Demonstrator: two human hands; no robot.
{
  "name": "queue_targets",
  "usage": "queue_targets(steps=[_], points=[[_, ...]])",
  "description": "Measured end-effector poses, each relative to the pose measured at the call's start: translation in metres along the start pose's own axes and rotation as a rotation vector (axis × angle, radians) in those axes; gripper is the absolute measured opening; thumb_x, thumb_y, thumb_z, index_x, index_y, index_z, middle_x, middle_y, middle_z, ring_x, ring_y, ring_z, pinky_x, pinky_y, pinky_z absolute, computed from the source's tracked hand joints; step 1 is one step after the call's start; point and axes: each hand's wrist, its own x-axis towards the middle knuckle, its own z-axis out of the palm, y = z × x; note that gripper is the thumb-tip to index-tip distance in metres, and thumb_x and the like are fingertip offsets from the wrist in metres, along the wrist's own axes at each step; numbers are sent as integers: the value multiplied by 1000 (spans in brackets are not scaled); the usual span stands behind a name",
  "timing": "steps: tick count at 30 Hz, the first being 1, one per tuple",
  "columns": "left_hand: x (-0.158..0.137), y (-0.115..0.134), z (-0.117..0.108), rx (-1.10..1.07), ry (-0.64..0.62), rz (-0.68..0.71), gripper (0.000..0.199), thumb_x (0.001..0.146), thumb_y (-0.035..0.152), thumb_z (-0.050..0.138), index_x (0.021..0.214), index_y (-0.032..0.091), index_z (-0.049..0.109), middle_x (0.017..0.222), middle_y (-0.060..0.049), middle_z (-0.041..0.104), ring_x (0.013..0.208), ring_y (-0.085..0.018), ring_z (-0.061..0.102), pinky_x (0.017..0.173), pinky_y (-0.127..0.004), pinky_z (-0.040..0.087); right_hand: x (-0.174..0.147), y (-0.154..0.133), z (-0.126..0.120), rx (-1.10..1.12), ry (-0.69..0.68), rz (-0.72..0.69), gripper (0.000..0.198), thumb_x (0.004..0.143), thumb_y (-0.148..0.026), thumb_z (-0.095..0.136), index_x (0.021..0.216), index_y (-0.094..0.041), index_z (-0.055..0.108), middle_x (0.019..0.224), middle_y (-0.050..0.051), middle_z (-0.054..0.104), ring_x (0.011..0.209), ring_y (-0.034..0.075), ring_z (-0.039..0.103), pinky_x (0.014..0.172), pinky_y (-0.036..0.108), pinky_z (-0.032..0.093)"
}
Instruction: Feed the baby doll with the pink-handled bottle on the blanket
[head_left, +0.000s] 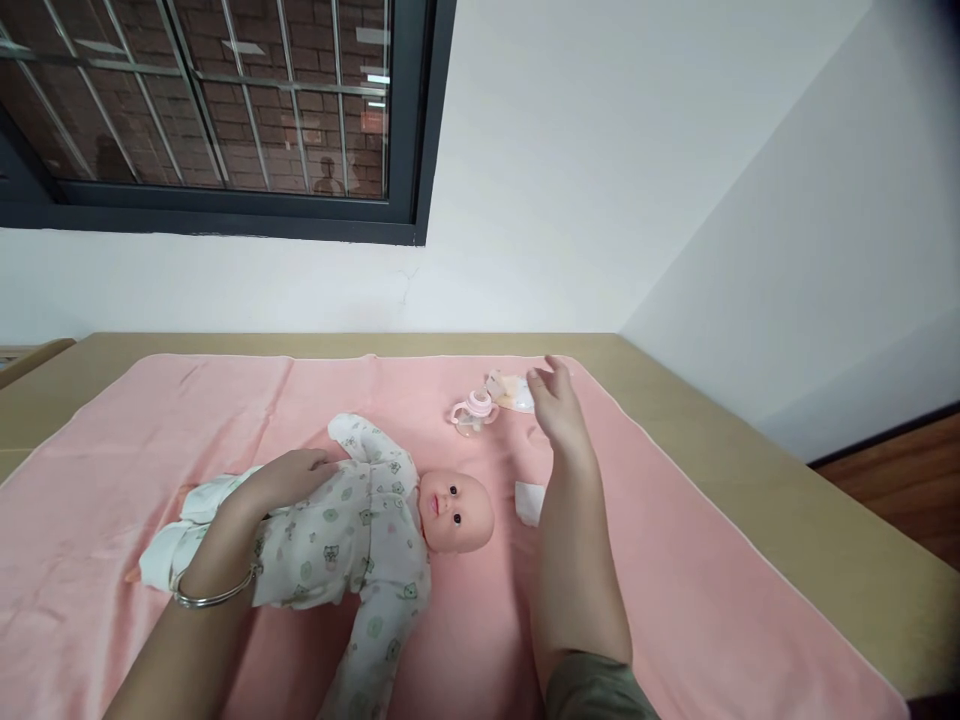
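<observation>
A baby doll (pixel 322 540) in a white patterned outfit lies on its back on a pink blanket (pixel 465 640), head to the right. My left hand (pixel 294 478) rests on the doll's middle with its fingers lying flat, and a metal bangle circles that wrist. Held up over the blanket's far right part is my right hand (pixel 559 405), fingers apart, with nothing visible in it. Beside it lies a small clear and white item (pixel 514 392), whose kind I cannot make out. Left of that item is a baby bottle (pixel 474 410) with a pink top and handles.
A white folded cloth or pad (pixel 529 502) lies right of the doll's head, partly hidden by my right forearm. Under the blanket is a wooden tabletop (pixel 675 440). White walls (pixel 540 180) and a dark-framed barred window (pixel 409 215) stand behind.
</observation>
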Motion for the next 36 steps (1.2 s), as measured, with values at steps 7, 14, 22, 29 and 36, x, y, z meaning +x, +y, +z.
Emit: queue_targets(steps=[7,14,22,29,36], points=[[1,-3,0,6,-1,40,60,96,65,47,123,27,84,133,-11,86,124,-39,79,104,-48,63,-15,-14,12,666,133,266,18,80,-33,64,93,-20,64,73,-1,69,67,13,68,64,23,54],[3,-4,0,44,-21,46,57,97,62,43,119,26,81,139,-11,84,130,-38,77,108,-47,61,-93,23,50,655,-47,343,11,74,-26,72,75,-18,64,69,2,71,63,13,66,63,23,56],[2,-4,-3,58,-39,71,56,100,59,41,121,23,78,141,-13,82,129,-36,76,112,-47,59,-155,62,57,775,98,709,17,84,-27,73,99,-20,78,95,2,83,86,19,76,76,30,63],[4,-10,0,59,-25,97,57,99,59,43,122,22,79,140,-14,82,128,-38,77,113,-49,60,-166,76,64,819,-120,731,29,92,-42,66,105,-18,75,108,10,86,100,30,84,87,44,70],[2,-10,-1,79,-17,101,54,99,57,42,118,22,78,141,-13,82,128,-37,77,110,-46,61,-168,90,62,753,-113,639,43,90,-48,69,114,-14,78,121,15,86,110,33,84,93,44,71]])
